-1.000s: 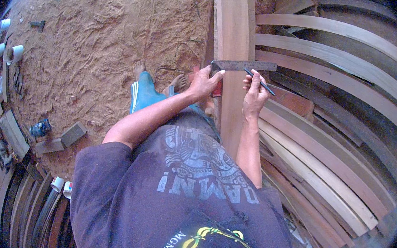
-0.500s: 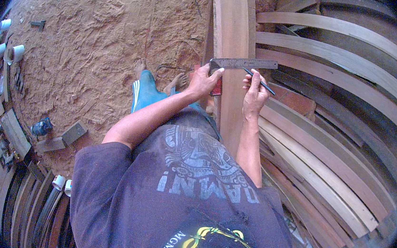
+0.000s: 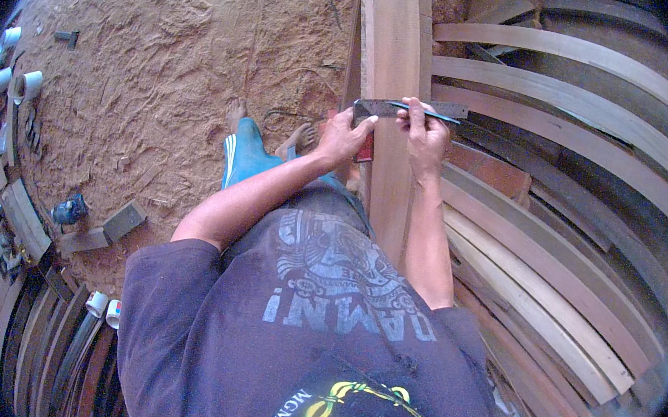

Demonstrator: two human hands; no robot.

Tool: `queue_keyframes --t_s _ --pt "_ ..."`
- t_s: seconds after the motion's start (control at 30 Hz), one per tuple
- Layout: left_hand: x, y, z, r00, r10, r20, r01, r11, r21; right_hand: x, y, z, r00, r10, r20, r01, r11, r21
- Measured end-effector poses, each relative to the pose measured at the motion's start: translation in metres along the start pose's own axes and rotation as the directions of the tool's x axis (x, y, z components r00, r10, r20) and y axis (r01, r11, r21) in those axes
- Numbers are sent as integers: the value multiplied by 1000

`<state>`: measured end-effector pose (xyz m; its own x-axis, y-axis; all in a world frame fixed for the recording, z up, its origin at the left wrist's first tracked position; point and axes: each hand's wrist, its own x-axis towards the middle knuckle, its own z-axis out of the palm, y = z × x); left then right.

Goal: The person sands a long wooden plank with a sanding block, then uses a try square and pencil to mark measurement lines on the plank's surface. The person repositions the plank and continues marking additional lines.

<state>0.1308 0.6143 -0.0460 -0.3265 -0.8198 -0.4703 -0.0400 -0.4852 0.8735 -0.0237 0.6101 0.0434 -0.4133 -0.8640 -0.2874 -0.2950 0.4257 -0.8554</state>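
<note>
A long wooden board [image 3: 393, 49] runs away from my body. Across it lies a metal try square [image 3: 450, 109], its blade pointing right past the board's edge. My left hand [image 3: 345, 136] grips the square's stock at the board's left edge, thumb toward the board. In my right hand [image 3: 424, 137] is a thin dark pencil or pen [image 3: 445, 118], pinched between thumb and fingers. It lies nearly level over the square's blade; whether its tip touches the wood I cannot tell. Something red [image 3: 365, 149] shows beside the board, just below my left hand.
Several long planks [image 3: 570, 94] lie stacked on the right. Sawdust-covered ground [image 3: 164, 55] spreads on the left, with wood blocks [image 3: 123, 222] and a blue power tool [image 3: 70, 210]. White cups or pipe pieces [image 3: 29, 86] stand at the far left. My bare feet [image 3: 301, 137] are beside the board.
My right hand has moved up and slightly left, bringing the pencil or pen over the square's blade and turning it flatter. My left hand and the square stay in place.
</note>
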Motion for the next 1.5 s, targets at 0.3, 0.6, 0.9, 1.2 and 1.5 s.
queue_keyframes --t_s 0.3,0.6,0.9,1.2,1.5 --pt "1 -6 3 999 -51 3 51 998 25 37 16 7 989 33 144 -41 998 48" --pt "2 -15 4 998 35 -49 -35 999 10 5 -18 37 804 -512 302 582 574 -576" --pt "-13 -18 -8 938 -213 273 173 971 165 -23 4 -10 989 -27 -144 45 991 128" --pt "-47 -37 3 872 -226 434 236 971 33 -106 74 -44 931 315 -185 -203 867 455" --pt "-48 -42 8 900 -179 397 219 974 -56 -115 90 -38 940 310 -141 -193 825 531"
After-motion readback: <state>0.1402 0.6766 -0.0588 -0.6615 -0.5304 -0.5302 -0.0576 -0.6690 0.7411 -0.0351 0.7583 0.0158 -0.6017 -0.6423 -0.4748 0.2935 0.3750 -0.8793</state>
